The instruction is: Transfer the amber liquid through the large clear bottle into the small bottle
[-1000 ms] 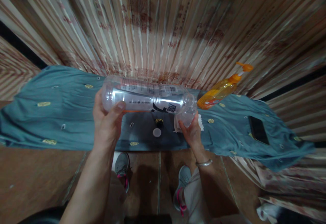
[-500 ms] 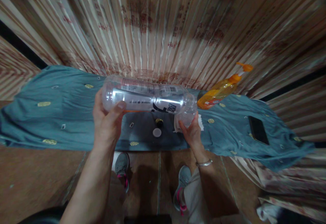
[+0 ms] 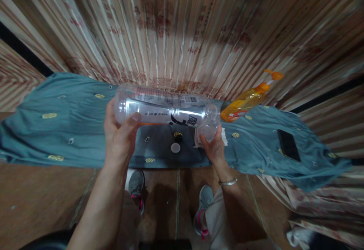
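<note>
My left hand point(image 3: 121, 128) is wrapped round the base end of a large clear plastic bottle point(image 3: 159, 109), thumb on its near side. The bottle has a silvery label and lies nearly level in the air, its neck end to the right. A small clear container point(image 3: 209, 130) is in my right hand point(image 3: 214, 143), up against the neck end. Whether the two openings meet, I cannot make out. Below the bottle, a white round cap point(image 3: 175, 148) and a small black cap point(image 3: 178, 138) rest on the teal cloth point(image 3: 85, 136).
An orange pump bottle point(image 3: 244, 104) stands behind to the right. White folded tissue point(image 3: 224, 138) lies under my right hand. A dark phone point(image 3: 288, 145) is on the cloth farther right. A pleated, patterned curtain point(image 3: 182, 45) hangs close behind the cloth-covered surface.
</note>
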The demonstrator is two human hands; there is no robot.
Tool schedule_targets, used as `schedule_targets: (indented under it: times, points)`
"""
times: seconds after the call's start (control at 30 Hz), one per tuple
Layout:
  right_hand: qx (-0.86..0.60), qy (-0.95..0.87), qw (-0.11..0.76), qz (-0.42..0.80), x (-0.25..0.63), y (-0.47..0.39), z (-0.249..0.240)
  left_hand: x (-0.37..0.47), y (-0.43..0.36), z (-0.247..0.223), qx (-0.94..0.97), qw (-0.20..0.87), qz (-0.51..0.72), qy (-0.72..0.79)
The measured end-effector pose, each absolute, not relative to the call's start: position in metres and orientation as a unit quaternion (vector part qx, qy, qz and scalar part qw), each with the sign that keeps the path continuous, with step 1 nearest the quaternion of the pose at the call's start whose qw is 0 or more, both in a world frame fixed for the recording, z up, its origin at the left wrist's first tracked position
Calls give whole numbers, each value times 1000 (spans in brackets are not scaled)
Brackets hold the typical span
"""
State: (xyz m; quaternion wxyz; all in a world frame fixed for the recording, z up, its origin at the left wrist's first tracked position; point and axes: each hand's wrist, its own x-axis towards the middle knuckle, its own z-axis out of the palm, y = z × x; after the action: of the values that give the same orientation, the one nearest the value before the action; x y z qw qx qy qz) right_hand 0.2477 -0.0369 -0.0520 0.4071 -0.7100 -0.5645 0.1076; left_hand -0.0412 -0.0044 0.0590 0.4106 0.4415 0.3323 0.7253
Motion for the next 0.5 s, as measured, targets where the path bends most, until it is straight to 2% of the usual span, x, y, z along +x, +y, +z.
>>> schedule_targets:
  times: [0.5]
  points:
    - [-698, -570, 416, 120, 246, -37, -48, -39, -3, 62, 395, 431, 746, 319]
